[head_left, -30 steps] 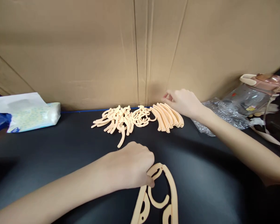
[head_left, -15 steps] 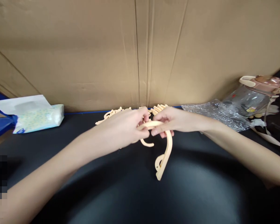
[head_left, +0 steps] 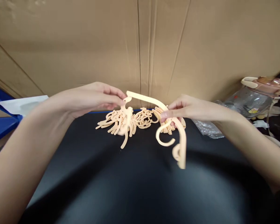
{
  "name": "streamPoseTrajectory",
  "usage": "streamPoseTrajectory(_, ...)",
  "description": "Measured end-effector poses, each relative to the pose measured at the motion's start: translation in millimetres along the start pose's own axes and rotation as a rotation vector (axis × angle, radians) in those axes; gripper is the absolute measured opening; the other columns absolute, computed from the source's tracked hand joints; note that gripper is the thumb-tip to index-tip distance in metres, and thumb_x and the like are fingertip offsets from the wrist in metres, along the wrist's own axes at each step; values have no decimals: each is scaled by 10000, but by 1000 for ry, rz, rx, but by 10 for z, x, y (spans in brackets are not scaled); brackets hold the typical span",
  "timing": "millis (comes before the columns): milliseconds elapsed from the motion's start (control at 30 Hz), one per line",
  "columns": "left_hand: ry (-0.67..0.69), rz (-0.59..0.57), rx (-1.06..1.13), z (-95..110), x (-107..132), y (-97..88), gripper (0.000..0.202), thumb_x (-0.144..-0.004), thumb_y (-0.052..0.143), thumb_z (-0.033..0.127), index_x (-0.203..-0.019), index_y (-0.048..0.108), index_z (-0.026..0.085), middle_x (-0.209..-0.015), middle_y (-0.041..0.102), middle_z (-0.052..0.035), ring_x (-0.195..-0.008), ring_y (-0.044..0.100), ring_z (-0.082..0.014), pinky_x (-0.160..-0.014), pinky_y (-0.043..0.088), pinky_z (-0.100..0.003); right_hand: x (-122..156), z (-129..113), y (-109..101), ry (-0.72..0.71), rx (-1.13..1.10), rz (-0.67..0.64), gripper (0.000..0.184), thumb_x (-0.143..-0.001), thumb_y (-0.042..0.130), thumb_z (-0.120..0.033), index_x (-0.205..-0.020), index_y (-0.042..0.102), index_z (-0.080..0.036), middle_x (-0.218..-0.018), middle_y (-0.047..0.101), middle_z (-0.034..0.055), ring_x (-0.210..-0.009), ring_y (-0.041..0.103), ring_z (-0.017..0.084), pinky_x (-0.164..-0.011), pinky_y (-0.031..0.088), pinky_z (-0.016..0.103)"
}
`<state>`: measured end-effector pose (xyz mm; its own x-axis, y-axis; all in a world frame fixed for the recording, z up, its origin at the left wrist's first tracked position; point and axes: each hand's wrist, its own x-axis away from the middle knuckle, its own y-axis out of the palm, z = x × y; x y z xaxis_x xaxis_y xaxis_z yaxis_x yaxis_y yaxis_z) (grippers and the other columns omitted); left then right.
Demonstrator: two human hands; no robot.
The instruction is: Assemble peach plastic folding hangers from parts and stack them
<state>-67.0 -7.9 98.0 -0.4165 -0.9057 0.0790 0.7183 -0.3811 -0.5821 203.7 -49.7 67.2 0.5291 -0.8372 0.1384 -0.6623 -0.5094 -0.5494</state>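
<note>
A beige plastic clothes hanger (head_left: 149, 99) with a curved hook hangs in the air above the black table. My right hand (head_left: 180, 109) is closed on its middle, thumb in front, close to the hook. One hanger arm slopes down to the right and carries a ring-shaped part; the other reaches left. At that left end my left hand (head_left: 96, 97) pinches a small curved beige part, slightly blurred. Whether this part belongs to the hanger I cannot tell. Behind it lies a heap of loose beige hanger pieces (head_left: 114, 119), with a pile of beige hooks (head_left: 143, 118) beside it.
Stacked beige hanger parts (head_left: 163, 126) lie behind my right hand. Crumpled clear plastic (head_left: 208, 129) and a transparent jug with a brownish lid (head_left: 252, 96) are at the right. White paper (head_left: 23, 105) and a blue frame (head_left: 4, 130) stand left. Cardboard (head_left: 95, 46) walls the back.
My hands have moved apart, the left one leftward and up to the hanger's end. The hanger has risen and shifted right, uncovering the piles of parts behind.
</note>
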Motion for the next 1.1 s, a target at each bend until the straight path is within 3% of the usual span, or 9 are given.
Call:
streamPoseTrajectory(100, 26, -51, 196, -43, -64, 82, 185, -784, 671, 295, -889, 716, 149, -874, 668, -48, -815, 585, -146, -740, 453, -259, -13, 27, 43, -31, 75, -30, 295, -858, 624, -459, -910, 710, -181, -678, 674, 11, -565, 591, 122, -497, 389, 229)
streamPoseTrajectory(200, 48, -133, 186, -42, -81, 305, 170, -829, 634, 315, -848, 690, 156, -761, 615, -25, -685, 558, -120, -601, 427, -226, -38, 10, 231, -135, 297, 280, 268, -933, 527, -392, -1062, 614, -173, -682, 675, 1, -527, 580, 122, -503, 352, 231)
streamPoseTrajectory(333, 60, -142, 189, 13, -40, 621, 221, -909, 531, 288, -734, 580, 161, -610, 465, 40, -499, 426, -63, -463, 342, -185, -82, 26, 449, -136, 968, 614, 298, -988, 394, -349, -1016, 602, -138, -646, 653, 51, -515, 558, 165, -484, 218, 259)
streamPoseTrajectory(500, 19, -156, 78, 26, -56, 754, 262, -909, 516, 300, -680, 498, 175, -571, 475, 50, -392, 405, -55, -392, 315, -198, -180, 129, 555, -93, 1215, 478, 271, -938, 324, -152, -927, 590, -104, -596, 611, 91, -525, 534, 184, -496, 189, 288)
streamPoseTrajectory(667, -26, -232, -69, 2, -85, 641, 206, -827, 575, 346, -708, 595, 179, -660, 595, 5, -496, 564, -118, -435, 384, -217, -282, 160, 586, -122, 915, 449, 308, -951, 309, -189, -779, 561, -146, -663, 597, 68, -529, 466, 145, -532, 232, 291)
streamPoseTrajectory(800, -34, -346, -157, -65, -67, 469, 213, -769, 627, 384, -707, 645, 182, -666, 629, -6, -588, 629, -151, -502, 426, -211, -351, 218, 405, -75, 437, 490, 359, -922, 375, -214, -572, 451, -186, -569, 494, 16, -528, 424, 119, -551, 285, 277)
streamPoseTrajectory(867, -38, -359, -176, -156, -98, 353, 250, -771, 624, 426, -754, 684, 184, -737, 664, -22, -619, 628, -149, -536, 445, -215, -382, 261, 285, -45, 268, 508, 349, -918, 352, -200, -598, 490, -184, -532, 455, -8, -512, 420, 110, -528, 301, 258)
streamPoseTrajectory(1000, -88, -114, -346, -427, -256, 119, 355, -753, 622, 505, -809, 723, 170, -749, 679, -51, -673, 612, -176, -570, 445, -236, -430, 297, 178, 57, -344, 446, 241, -892, 385, -176, -703, 534, -175, -458, 344, -67, -397, 301, 72, -411, 224, 217)
streamPoseTrajectory(1100, -66, 109, -489, -546, -343, 75, 500, -733, 622, 592, -971, 715, 162, -986, 708, -98, -921, 622, -257, -727, 466, -287, -435, 290, 185, 1, -580, 400, 187, -894, 437, -214, -736, 526, -173, -462, 408, -62, -382, 317, 60, -382, 234, 195)
